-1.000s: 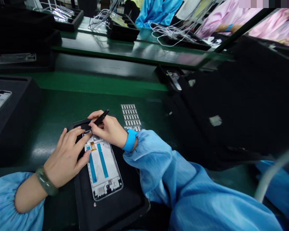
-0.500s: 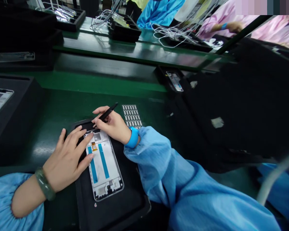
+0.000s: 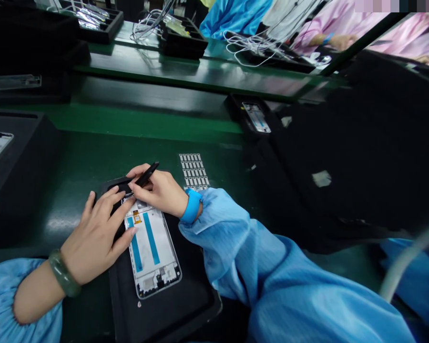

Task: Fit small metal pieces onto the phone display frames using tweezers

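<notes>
My right hand pinches black tweezers, their tips down at the top end of a white phone display frame. That frame has a silver rim, two blue strips and a small gold-and-orange flex label. My left hand lies with its fingers spread against the frame's left edge, holding down its upper corner. The frame sits in a black tray. The tweezer tips are hidden behind my right fingers. Just past my right wrist lies a sheet of small silver pieces.
A green bench mat runs under the tray. Black cloth fills the right side. Further back, a shelf holds black trays and white cables. A co-worker's pink sleeve shows at top right.
My right hand and tweezers have come back down toward the frame's top end after lifting slightly. My left hand has barely moved, and the view has shifted slightly.
</notes>
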`<act>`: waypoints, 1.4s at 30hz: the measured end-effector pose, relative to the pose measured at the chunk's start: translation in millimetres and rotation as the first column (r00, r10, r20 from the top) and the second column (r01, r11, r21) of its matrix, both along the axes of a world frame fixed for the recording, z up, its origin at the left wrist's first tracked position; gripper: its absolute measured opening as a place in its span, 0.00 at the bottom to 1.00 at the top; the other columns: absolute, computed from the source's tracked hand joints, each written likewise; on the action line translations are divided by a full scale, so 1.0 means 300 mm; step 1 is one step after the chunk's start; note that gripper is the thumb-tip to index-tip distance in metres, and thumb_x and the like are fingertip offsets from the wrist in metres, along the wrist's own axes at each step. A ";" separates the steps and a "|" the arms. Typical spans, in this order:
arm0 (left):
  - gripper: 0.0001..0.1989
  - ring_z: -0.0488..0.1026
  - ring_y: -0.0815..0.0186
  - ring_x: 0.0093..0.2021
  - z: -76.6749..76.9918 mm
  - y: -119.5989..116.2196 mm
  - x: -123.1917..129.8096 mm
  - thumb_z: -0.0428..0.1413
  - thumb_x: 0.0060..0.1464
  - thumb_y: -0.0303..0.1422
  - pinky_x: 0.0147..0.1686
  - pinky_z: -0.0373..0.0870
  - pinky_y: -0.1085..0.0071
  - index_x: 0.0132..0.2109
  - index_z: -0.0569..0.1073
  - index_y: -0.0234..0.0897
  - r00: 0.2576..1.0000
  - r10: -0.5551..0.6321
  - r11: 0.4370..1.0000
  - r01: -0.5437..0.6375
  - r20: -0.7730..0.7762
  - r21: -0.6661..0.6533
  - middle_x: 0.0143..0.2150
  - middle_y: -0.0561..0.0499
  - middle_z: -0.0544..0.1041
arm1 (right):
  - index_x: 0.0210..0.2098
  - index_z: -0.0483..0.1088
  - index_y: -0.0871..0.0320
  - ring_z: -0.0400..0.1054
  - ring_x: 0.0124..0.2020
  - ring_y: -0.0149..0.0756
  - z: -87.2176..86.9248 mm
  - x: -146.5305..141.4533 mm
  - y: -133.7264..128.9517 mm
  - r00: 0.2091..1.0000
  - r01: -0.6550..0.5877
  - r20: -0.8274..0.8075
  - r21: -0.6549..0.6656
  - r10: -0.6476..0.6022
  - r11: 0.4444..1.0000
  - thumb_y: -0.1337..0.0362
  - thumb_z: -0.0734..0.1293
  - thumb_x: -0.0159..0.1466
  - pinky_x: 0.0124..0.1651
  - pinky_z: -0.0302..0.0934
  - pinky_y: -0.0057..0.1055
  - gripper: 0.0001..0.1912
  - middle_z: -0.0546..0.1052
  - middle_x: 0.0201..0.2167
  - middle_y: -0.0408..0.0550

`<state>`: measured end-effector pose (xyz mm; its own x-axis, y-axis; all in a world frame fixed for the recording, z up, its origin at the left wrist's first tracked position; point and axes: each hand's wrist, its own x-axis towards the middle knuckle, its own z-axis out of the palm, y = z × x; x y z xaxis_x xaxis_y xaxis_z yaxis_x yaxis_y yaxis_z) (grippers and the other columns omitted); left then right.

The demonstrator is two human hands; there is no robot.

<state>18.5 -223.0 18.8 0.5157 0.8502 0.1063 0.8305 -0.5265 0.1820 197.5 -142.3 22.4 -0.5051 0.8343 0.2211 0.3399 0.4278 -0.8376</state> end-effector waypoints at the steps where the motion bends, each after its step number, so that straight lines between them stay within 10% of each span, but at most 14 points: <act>1: 0.27 0.52 0.52 0.62 0.000 0.000 0.000 0.46 0.57 0.41 0.57 0.49 0.42 0.61 0.54 0.39 1.000 -0.001 1.000 0.001 0.000 0.002 0.59 0.40 0.60 | 0.42 0.65 0.59 0.70 0.35 0.31 0.001 0.000 0.000 1.000 0.001 -0.001 0.001 -0.001 1.000 0.64 0.61 0.60 0.40 0.66 0.29 0.10 0.74 0.35 0.45; 35: 0.25 0.52 0.53 0.62 -0.001 0.000 0.000 0.46 0.57 0.41 0.58 0.47 0.42 0.60 0.55 0.39 1.000 0.008 1.000 -0.008 0.007 -0.013 0.58 0.41 0.59 | 0.42 0.66 0.60 0.71 0.35 0.29 0.007 -0.005 -0.006 0.999 -0.001 0.044 0.138 -0.005 0.990 0.64 0.61 0.61 0.39 0.65 0.27 0.11 0.75 0.35 0.45; 42: 0.16 0.63 0.59 0.53 0.000 0.059 -0.006 0.47 0.57 0.36 0.55 0.58 0.55 0.51 0.63 0.36 0.965 0.080 0.996 -0.070 0.250 -0.050 0.49 0.45 0.68 | 0.42 0.65 0.60 0.69 0.30 0.27 -0.002 0.034 0.005 0.997 0.032 -0.072 0.047 -0.028 0.998 0.61 0.63 0.60 0.35 0.65 0.25 0.12 0.74 0.31 0.43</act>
